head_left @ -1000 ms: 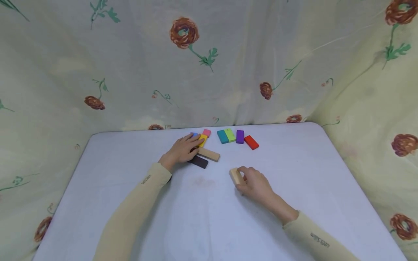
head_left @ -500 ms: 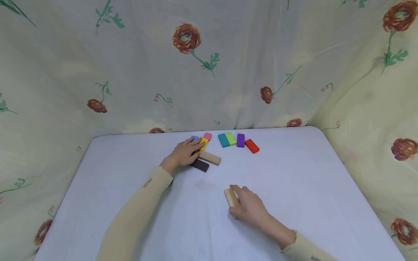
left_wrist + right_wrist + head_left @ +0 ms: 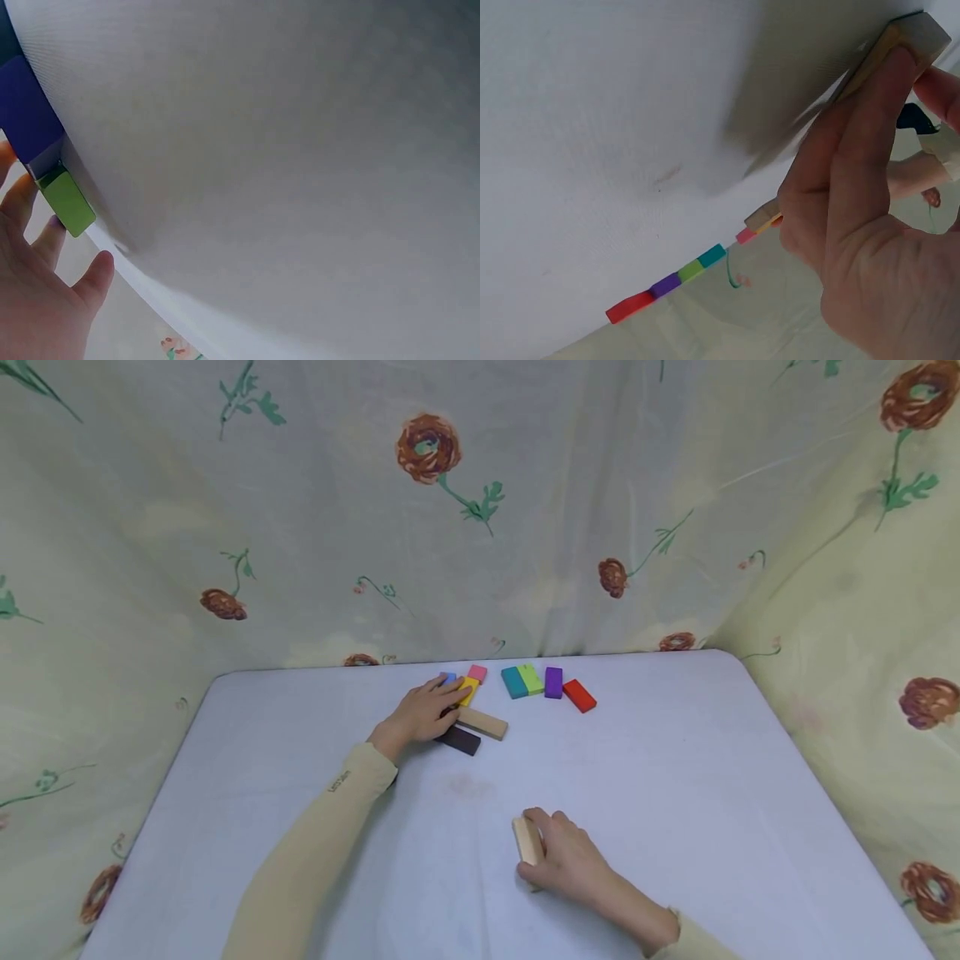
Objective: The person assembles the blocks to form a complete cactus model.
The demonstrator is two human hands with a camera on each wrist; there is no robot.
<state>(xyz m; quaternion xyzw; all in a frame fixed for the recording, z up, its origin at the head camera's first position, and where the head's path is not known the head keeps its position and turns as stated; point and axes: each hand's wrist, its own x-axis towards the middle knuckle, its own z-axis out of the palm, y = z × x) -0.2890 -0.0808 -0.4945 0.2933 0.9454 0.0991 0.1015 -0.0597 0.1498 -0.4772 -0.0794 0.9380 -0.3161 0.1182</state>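
Observation:
My right hand pinches a plain light wooden block between thumb and fingers, low over the near middle of the table. In the right wrist view, that block's end pokes out past the fingers. Farther back, my left hand rests over a cluster of blocks with its fingers spread. A yellow block, a blue block, a tan block and a dark brown block show partly from under it; a pink block lies behind. The left wrist view has a green block at the fingertips.
Right of the cluster, a teal block and a lime block lie side by side, then a purple block and a tilted red block. Behind the white table hangs a flowered curtain.
My right hand has drawn the wooden block toward the near side of the table and slightly left. My left hand has stayed on the cluster; the head view has tilted a little.

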